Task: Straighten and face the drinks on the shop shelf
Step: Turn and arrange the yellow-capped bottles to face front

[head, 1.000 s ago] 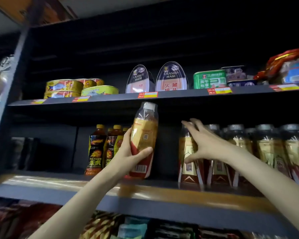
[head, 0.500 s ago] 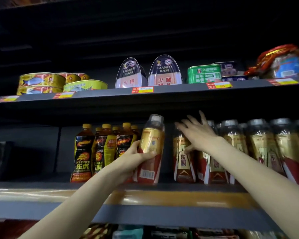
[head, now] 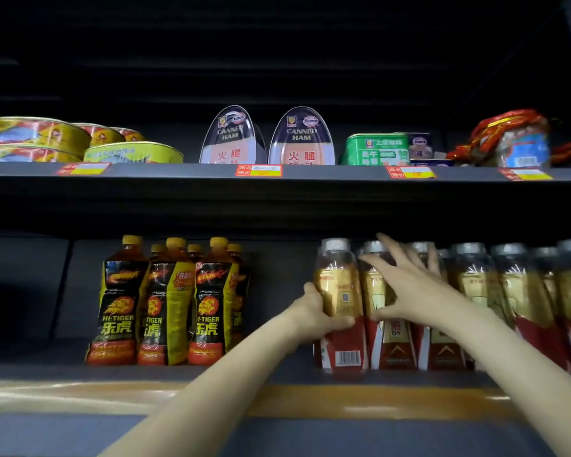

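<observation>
on the left of the shelf (head: 80, 374) stands a tight cluster of hi-tiger bottles (head: 165, 301), dark plastic with yellow caps and glossy black-and-yellow wraps, labels facing out. a bare gap lies between them and the next group. the left hand (head: 314, 316) grasps the gold bottle (head: 338, 305), thumb across its front and fingers round the far side; it stands upright on the shelf at the left end of the grey-capped row (head: 475, 301), just beside its neighbour. its barcode panel faces out, so the step in hand looks like seating and turning this bottle. the right hand (head: 406, 285) is released, fingers spread flat against the neighbouring bottles, seemingly steadying them. these are clear, waisted plastic bottles with smooth gold-and-red sleeves, likely slippery and easily toppled. the next move probably calls for a twist of the gold bottle to bring its front label forward, then a nudge flush with the row. above, ham tins (head: 267, 136) sit on the upper shelf.
</observation>
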